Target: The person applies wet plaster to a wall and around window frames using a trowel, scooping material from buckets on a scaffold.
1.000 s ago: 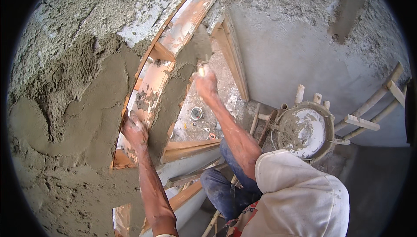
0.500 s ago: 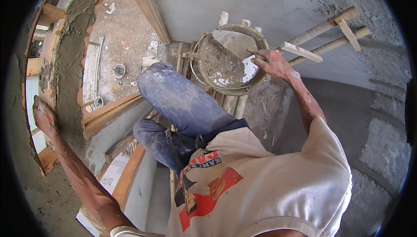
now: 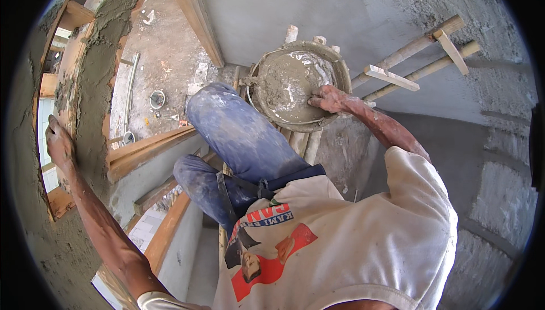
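Observation:
My right hand (image 3: pixel 330 99) is closed inside a round bucket (image 3: pixel 346 77) of wet grey mortar (image 3: pixel 276 86). It seems to grip a trowel, whose blade is sunk out of sight in the mix. The bucket, coated with dried cement and fitted with a thin handle, stands just beyond my knees. At far left, my left hand (image 3: pixel 60 144) holds the edge of a mortar-smeared wooden frame (image 3: pixel 66 108), the fingers partly hidden. A strip of fresh mortar (image 3: pixel 93 111) runs alongside that frame.
Bamboo poles with wooden crosspieces (image 3: pixel 392 77) lean by the plastered wall (image 3: pixel 250 15) at right. Through the opening at left, a small pail (image 3: pixel 157 100) sits on the littered ground below. Timber beams (image 3: pixel 150 146) cross beside my legs.
My right hand has moved from the bucket's right rim down and inward into the mortar. The shiny wet patch has changed shape. My left hand stays on the frame.

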### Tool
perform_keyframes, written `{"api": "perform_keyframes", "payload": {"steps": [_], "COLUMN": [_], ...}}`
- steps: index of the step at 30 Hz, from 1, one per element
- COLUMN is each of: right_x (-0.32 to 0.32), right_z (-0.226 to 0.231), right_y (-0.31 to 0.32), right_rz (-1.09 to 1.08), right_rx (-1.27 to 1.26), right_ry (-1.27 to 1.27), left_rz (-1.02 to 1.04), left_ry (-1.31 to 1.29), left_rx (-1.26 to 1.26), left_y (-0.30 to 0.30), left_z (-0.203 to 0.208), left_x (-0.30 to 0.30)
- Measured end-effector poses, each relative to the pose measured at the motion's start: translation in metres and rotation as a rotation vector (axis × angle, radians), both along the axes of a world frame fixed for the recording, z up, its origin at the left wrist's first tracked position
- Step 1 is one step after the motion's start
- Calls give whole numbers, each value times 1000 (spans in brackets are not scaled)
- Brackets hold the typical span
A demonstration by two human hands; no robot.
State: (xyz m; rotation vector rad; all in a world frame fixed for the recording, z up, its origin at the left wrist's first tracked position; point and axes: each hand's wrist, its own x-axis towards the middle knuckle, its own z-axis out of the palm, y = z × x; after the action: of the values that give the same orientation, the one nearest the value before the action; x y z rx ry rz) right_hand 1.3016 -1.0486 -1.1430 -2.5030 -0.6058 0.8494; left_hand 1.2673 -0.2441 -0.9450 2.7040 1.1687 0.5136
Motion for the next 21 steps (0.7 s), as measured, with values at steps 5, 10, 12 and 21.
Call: {"api": "perform_keyframes", "payload": {"steps": [5,10,12,21], "right_x": [2,-23,-34,-55], "right_z": [36,56,75,118], "right_y": [-10,-16,-8,53], "right_rz": [-164,-424,-531,-958], "right_rx": [80,142,204,770], "right_ry": [259,366,453,756], "left_rz": [4,7,0,-101], "left_ry": [42,9,-8,-123], "left_rx": [45,22,39,100], "left_y": [1,-20,-28,-50], "left_z": [2,5,9,21], "left_x": [-9,-7,-11,-7]}}
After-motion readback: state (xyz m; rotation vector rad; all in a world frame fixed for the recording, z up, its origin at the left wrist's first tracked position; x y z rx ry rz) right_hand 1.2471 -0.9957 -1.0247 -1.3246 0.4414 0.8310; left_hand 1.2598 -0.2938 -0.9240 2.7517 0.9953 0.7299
